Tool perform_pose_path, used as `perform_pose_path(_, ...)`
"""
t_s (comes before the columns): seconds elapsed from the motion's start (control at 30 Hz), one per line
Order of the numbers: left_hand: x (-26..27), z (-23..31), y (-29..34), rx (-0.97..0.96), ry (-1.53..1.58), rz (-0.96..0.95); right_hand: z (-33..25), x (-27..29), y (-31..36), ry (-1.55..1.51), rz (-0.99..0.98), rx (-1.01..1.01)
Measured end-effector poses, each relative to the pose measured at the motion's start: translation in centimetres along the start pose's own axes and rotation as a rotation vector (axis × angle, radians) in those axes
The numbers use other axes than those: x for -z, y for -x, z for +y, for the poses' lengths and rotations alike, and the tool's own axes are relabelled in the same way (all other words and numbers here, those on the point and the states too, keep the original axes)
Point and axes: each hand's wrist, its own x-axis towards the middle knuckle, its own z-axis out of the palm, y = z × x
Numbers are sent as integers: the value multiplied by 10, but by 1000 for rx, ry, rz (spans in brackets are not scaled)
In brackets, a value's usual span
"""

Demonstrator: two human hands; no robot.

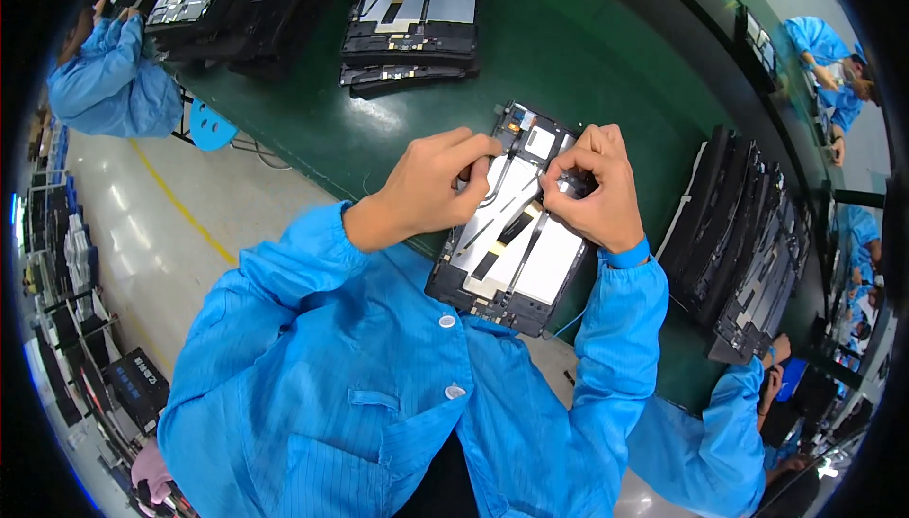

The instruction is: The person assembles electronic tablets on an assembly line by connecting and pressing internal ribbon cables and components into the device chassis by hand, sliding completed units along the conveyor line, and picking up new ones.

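Note:
An opened tablet lies tilted before me, its inside facing up, with a silvery panel, black frame and flat ribbon cables. My left hand is at its upper left edge, thumb and forefinger closed beside a thin black cable. Whatever sits between those fingertips is too hidden to name. Over the upper right part of the tablet, my right hand pinches with thumb and forefinger; the thing in that pinch is also unclear. A blue band circles my right wrist.
Stacked opened tablets lie at the far side of the green table. A row of black tablet parts leans at the right. More dark panels are piled far left. Co-workers in blue sleeves are at left and right.

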Motion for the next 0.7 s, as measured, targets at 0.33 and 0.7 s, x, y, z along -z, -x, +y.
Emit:
perform_pose_path(0.33, 1, 14, -1, -105, -157, 21, -1, 4, 2, 10, -33, -38)
perform_pose_path(0.7, 1, 26, -36, -244, -401, -69, -2, 21, 25, 150, 109, -14)
